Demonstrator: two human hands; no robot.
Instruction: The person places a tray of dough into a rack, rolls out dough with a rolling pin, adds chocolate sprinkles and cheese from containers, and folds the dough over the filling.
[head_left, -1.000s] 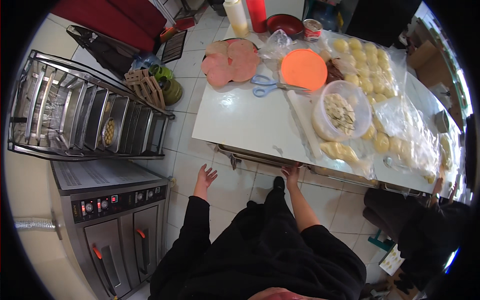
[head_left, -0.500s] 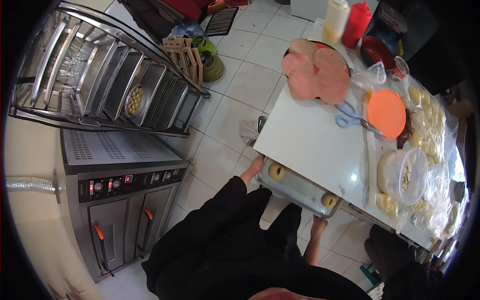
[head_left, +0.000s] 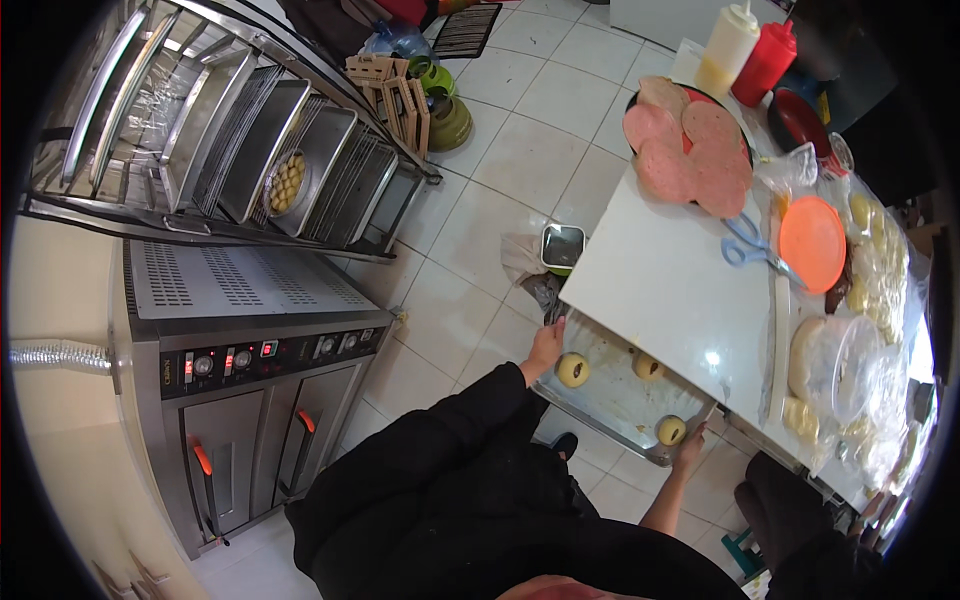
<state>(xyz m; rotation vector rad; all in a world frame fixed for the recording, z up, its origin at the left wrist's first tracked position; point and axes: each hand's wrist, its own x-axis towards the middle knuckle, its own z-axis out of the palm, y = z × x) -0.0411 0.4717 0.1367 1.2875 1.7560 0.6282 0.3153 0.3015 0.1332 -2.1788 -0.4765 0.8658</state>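
A shallow metal baking tray (head_left: pixel 612 400) sticks out from beneath the white tabletop (head_left: pixel 665 265), its far part hidden there. Three round pale buns with dark centres show on it: one bun (head_left: pixel 572 370) close to my left hand, another bun (head_left: pixel 648 367) beside the table edge, and a third bun (head_left: pixel 671 431) at the right end. My left hand (head_left: pixel 546 346) grips the tray's left side. At the right side, my right hand (head_left: pixel 691 450) is closed on the rim.
Left stands a steel deck oven (head_left: pixel 270 370) with orange handles, and behind it a rack (head_left: pixel 210 130) of trays. The table bears pink round slices (head_left: pixel 690 160), blue-handled scissors (head_left: pixel 750 245), an orange lid (head_left: pixel 811 245) and squeeze bottles (head_left: pixel 765 65). A green-rimmed container (head_left: pixel 563 247) stands by the table corner.
Both hands have drawn the tray further out from under the tabletop, so a third bun and more of its surface show. The view has shifted slightly left.
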